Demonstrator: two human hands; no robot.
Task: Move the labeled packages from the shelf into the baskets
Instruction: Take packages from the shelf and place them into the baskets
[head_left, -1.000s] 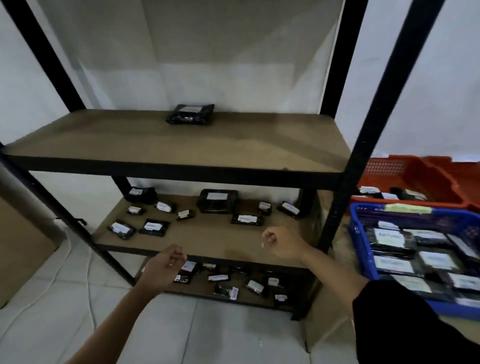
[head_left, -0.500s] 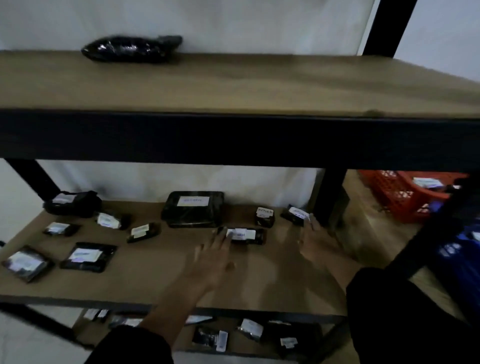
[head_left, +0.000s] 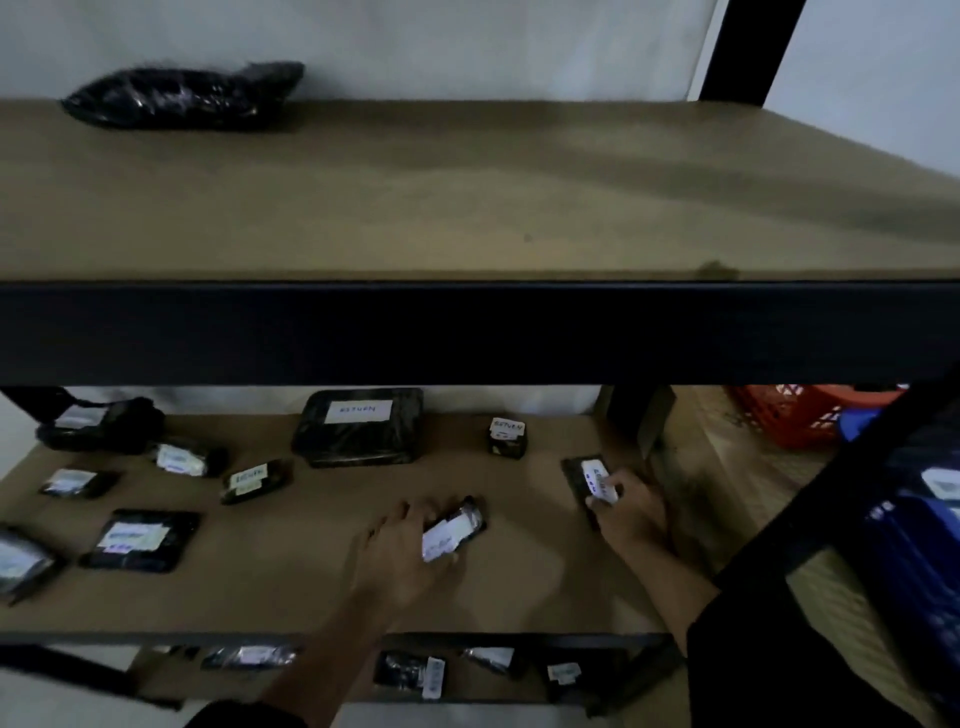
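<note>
A: What do your hands hold here?

B: My left hand (head_left: 410, 545) grips a small black package (head_left: 454, 527) with a white label, near the middle of the middle shelf (head_left: 322, 587), toward its front edge; the package tilts up out of my fingers. My right hand (head_left: 631, 512) pinches a second labeled package (head_left: 589, 480) near the shelf's right edge, my thumb on its label. Whether that one has left the board, I cannot tell.

A: And the remaining packages?

B: A large package marked RETURN (head_left: 358, 428) lies at the back edge, a small upright one (head_left: 507, 437) to its right. Several more lie toward the left edge. One black wrapped package (head_left: 182, 96) sits at the back left of the top shelf (head_left: 467, 197); others show on the bottom shelf (head_left: 332, 686).

A: The baskets?

B: An orange basket (head_left: 800, 413) and a blue basket (head_left: 914, 525) stand beyond the right edge of the rack.
</note>
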